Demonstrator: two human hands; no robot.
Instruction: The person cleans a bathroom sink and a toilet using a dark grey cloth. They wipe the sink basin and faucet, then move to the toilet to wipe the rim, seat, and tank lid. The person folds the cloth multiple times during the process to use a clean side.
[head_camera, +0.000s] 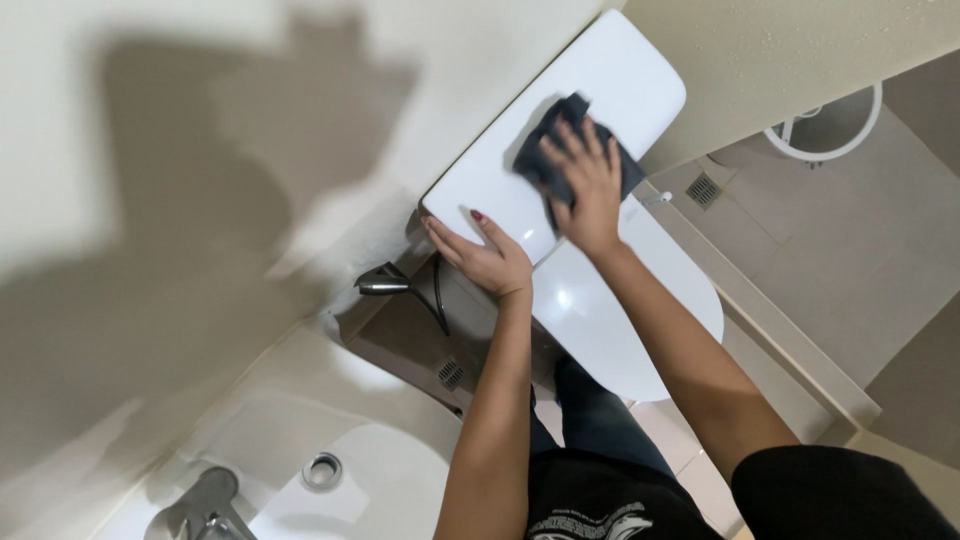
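Over a cramped bathroom, we look down on a glossy white ceramic toilet tank lid (600, 95). Our right hand (590, 190), fingers spread, presses a dark blue folded cloth (560, 125) flat against it, while our left hand (485, 255) rests open on the lid's near edge, seemingly bracing us.

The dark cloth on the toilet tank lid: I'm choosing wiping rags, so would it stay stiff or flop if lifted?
The dark cloth would probably flop: it bunches in folds under the right hand. It looks thin, so likely light. On the glossy tank lid it should slide easily.
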